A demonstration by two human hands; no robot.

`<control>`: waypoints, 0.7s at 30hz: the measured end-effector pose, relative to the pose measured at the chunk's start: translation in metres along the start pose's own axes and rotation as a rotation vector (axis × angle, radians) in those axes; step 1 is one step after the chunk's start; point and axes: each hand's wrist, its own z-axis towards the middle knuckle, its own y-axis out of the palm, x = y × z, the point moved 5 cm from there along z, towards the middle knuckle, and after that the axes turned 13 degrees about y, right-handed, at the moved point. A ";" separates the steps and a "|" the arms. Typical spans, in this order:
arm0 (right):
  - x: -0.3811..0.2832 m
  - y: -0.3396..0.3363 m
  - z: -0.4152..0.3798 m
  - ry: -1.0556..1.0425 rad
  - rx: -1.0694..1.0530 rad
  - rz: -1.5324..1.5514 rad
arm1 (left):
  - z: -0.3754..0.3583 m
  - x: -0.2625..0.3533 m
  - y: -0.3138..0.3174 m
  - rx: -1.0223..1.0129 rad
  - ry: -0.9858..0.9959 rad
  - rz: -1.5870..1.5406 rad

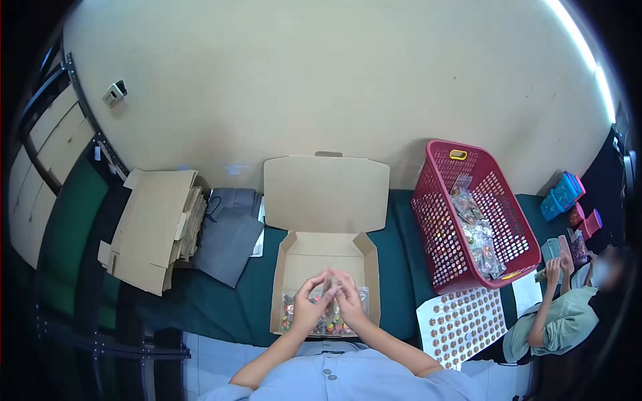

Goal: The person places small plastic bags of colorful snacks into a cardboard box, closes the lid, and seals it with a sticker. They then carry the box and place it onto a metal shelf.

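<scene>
In front of me an open cardboard box stands with its lid raised toward the wall. Clear plastic bags with small colourful pieces lie at the box's near end. Over them, my left hand and my right hand come together, fingers closed. Between the fingertips shows a small greyish, see-through piece that looks like a clear plastic bag. My fingers cover most of it, and its contents are hard to make out.
Flattened cardboard boxes are stacked on the left, beside dark grey folded bags. At right stands a red basket holding several plastic packs. A sticker sheet lies before it, near a seated person holding something.
</scene>
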 end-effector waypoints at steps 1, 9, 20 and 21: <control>-0.007 -0.005 -0.002 0.003 0.201 -0.003 | -0.005 -0.004 0.000 0.036 -0.122 -0.076; -0.010 -0.014 0.026 0.259 0.089 0.160 | -0.006 -0.057 -0.032 0.001 -0.395 -0.161; 0.036 -0.060 0.045 0.331 0.285 0.405 | -0.026 -0.139 -0.040 -0.240 -0.690 -0.285; 0.046 -0.067 0.046 0.355 0.325 0.292 | -0.026 -0.151 -0.050 -0.103 -0.750 -0.254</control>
